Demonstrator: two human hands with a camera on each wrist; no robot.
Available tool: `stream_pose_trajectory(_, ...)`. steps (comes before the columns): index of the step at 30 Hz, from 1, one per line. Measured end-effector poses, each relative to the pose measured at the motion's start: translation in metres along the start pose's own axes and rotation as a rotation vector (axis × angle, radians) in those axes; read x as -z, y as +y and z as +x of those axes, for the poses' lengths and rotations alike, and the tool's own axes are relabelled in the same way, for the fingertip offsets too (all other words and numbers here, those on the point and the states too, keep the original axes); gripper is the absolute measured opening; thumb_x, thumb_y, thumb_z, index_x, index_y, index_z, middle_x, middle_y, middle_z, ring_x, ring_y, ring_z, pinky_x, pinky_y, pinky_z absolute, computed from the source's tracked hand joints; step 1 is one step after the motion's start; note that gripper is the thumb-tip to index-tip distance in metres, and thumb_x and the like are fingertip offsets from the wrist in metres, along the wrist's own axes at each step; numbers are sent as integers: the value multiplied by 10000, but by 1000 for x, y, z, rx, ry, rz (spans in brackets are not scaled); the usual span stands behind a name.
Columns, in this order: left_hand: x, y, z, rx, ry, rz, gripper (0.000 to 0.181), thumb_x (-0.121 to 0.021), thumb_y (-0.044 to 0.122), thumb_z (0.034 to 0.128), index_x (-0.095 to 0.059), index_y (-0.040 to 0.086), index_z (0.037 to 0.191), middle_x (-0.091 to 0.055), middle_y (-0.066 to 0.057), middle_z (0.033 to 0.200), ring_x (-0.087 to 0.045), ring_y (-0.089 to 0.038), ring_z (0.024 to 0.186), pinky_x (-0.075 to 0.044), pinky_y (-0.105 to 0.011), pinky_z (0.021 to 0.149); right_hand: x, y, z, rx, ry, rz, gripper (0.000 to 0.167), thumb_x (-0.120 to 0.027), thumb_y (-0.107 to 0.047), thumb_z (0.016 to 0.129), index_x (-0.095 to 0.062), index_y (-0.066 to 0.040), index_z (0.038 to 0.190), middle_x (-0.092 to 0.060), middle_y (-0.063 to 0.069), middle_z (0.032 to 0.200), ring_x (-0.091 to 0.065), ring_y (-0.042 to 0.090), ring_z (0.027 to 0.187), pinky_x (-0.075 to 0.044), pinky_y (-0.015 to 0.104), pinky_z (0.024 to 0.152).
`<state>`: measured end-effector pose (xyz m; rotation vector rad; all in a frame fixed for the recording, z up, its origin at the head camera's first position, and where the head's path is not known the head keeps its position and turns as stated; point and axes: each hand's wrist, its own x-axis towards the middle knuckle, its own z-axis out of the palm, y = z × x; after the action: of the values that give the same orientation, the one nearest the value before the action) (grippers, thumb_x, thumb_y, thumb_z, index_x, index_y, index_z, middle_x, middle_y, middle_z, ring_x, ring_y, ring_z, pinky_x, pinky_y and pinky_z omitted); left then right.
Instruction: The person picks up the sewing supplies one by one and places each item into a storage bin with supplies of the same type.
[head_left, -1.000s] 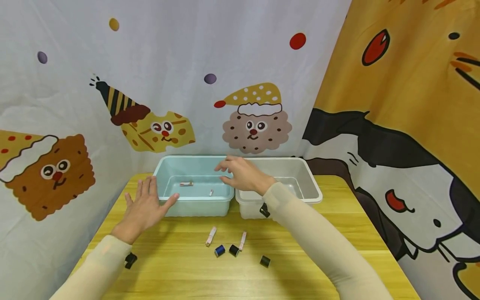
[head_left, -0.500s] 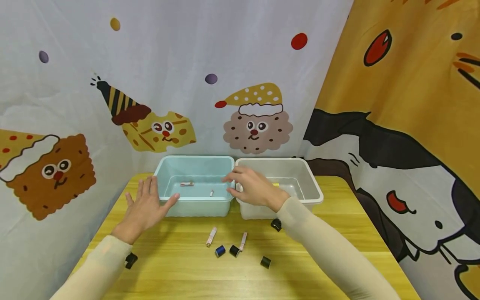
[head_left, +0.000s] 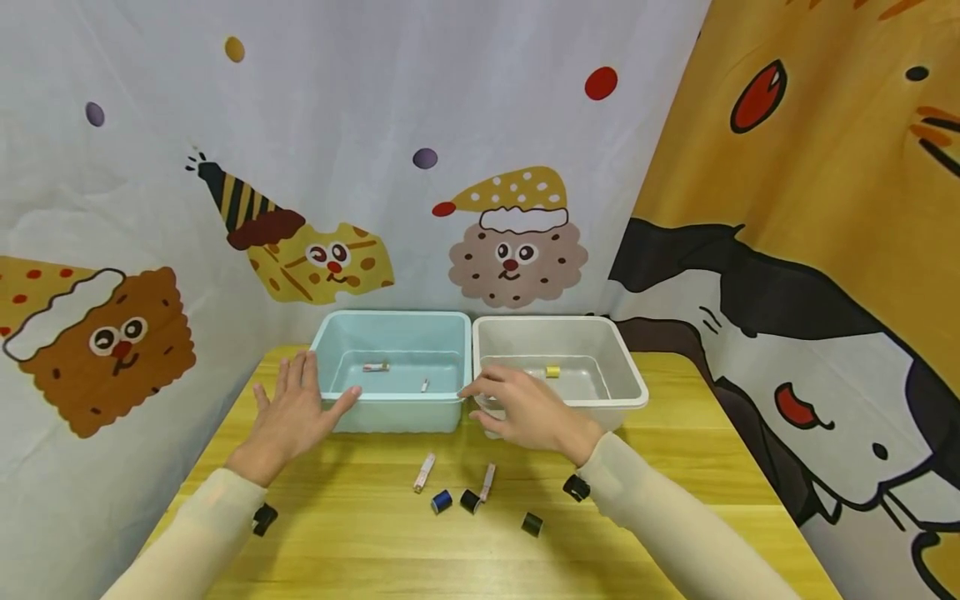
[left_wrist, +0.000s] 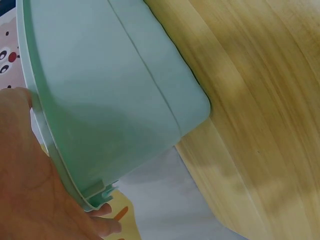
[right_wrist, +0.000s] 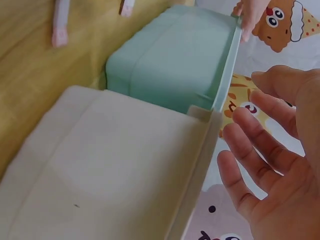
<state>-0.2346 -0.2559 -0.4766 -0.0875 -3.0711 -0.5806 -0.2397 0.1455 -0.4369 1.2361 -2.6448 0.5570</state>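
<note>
The left hand [head_left: 288,421] rests on the rim at the left end of the blue bin [head_left: 397,415], its fingers straight and spread apart; in the left wrist view, fingertips show past the bin's corner. The right hand [head_left: 536,412] hangs above the near left corner of the white bin [head_left: 570,337], fingers apart and loosely bent, and the right wrist view shows the palm and fingers bare, holding nothing and clear of the rim. The 2 bins stand side by side at the back of the table [head_left: 337,542], the blue bin on the left. On the blue bin's floor lie a pale stick [head_left: 376,367] and a shorter pale piece [head_left: 425,386]; a yellow spool [head_left: 552,372] lies in the white bin. In front of the bins, 5 small things lie on the table: 2 pinkish-white sticks [head_left: 423,472], a blue spool [head_left: 442,501], a black spool [head_left: 469,501] just beside the lower end of the right-hand stick, and a dark spool [head_left: 532,523] a little apart to the right. Cream sleeves [head_left: 180,537] cover the arms. Behind hangs a white curtain [head_left: 337,92] printed with cartoon faces, and an orange cartoon print [head_left: 825,167] fills the upper right.
</note>
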Motion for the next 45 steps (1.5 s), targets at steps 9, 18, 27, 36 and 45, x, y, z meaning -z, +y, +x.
stream_pose_trajectory(9, 0, 0, -2, 0, -1, -6, 1266, -451, 854, 1124, -8, -99, 1829, -33, -380, 1919, 6, -675, 1768, 11, -1014, 1257, -4, -6, -25, -2, 19, 7, 313, -846, -240, 1094, -827, -204, 1405, -791, -38, 1278, -745, 126, 1111, -674, 348, 989)
stream_pose_trajectory(18, -2, -2, 0, -8, 3, -11, 1277, -450, 866, 1116, -4, -92, 1832, -37, -378, 1920, 8, -677, 1768, 12, -1016, 1256, -7, -7, -54, 16, 37, 16, 322, -863, -223, 1075, -828, -213, 1395, -805, -26, 1289, -742, 99, 1131, -669, 300, 980)
stream_pose_trajectory(27, 1, 0, 2, -9, -1, -1, 1280, -431, 875, 1115, -22, -108, 1826, -38, -387, 1914, 6, -688, 1761, 28, -1020, 1247, -14, -1, -79, 8, 42, -8, 394, -908, -235, 1030, -827, -163, 1408, -804, -15, 1317, -769, 142, 1184, -683, 372, 1048)
stream_pose_trajectory(36, 1, -1, 2, -5, -5, 4, 1288, -416, 887, 1111, -16, -106, 1826, -14, -392, 1913, 17, -680, 1765, 33, -1016, 1252, -24, 8, -100, -60, -10, 46, 398, -879, -239, 1056, -805, -204, 1446, -786, -28, 1332, -779, 182, 1195, -692, 388, 1049)
stream_pose_trajectory(45, 1, -1, 1, -4, -4, 5, 1271, -450, 861, 1119, -18, -100, 1829, -14, -386, 1917, 9, -674, 1769, 29, -1015, 1255, -36, 18, -115, -93, -56, 129, 423, -892, -234, 1044, -802, -159, 1450, -784, 7, 1303, -790, 212, 1118, -702, 381, 994)
